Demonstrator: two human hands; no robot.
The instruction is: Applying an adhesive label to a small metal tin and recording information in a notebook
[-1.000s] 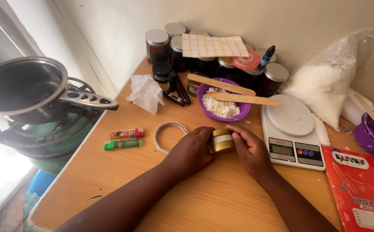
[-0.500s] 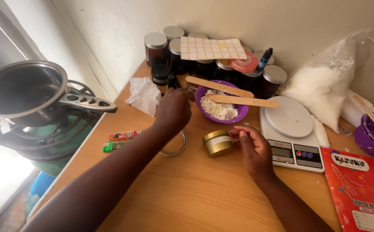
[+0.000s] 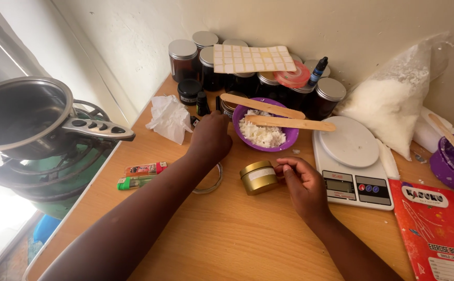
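Crowded table (image 3: 247,234): right hand (image 3: 302,184) touches tin (image 3: 258,177).

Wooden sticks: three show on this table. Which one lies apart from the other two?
The wooden stick across the purple bowl at the right edge; the other two rest together on the purple bowl of white flakes.

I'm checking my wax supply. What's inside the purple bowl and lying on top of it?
The purple bowl holds white wax flakes. Two flat wooden sticks lie across its rim. The bowl's bottom under the flakes is hidden.
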